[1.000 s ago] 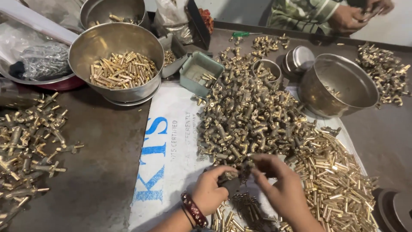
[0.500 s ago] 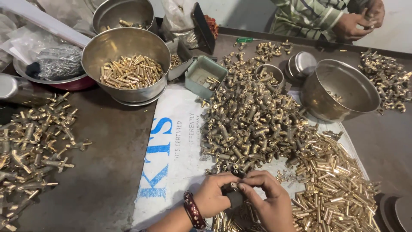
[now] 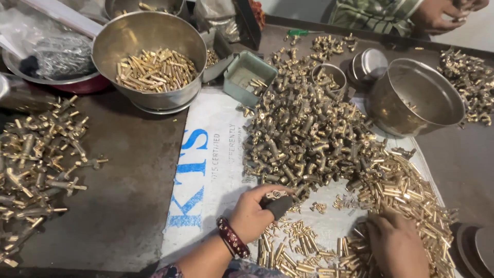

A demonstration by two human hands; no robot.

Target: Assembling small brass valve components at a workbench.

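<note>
Our left hand (image 3: pixel 254 213) grips a dark holder (image 3: pixel 278 204) topped by a brass fitting (image 3: pixel 276 194), near centre of the bench (image 3: pixel 128 170). Our right hand (image 3: pixel 396 244), nearer the brass pins (image 3: pixel 406 193), rests fingers curled in them, just right of the holder.

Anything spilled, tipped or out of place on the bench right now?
The empty steel bowl at the right sits tilted, propped on the white printed sheet's edge. Loose brass fittings lie heaped outside any container, apparently sorted piles rather than a spill.

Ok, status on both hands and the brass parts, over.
Left hand shut on a dark tool with a brass fitting on top. Right hand down on the brass pin pile, grip unclear. Fitting heap close ahead.
</note>
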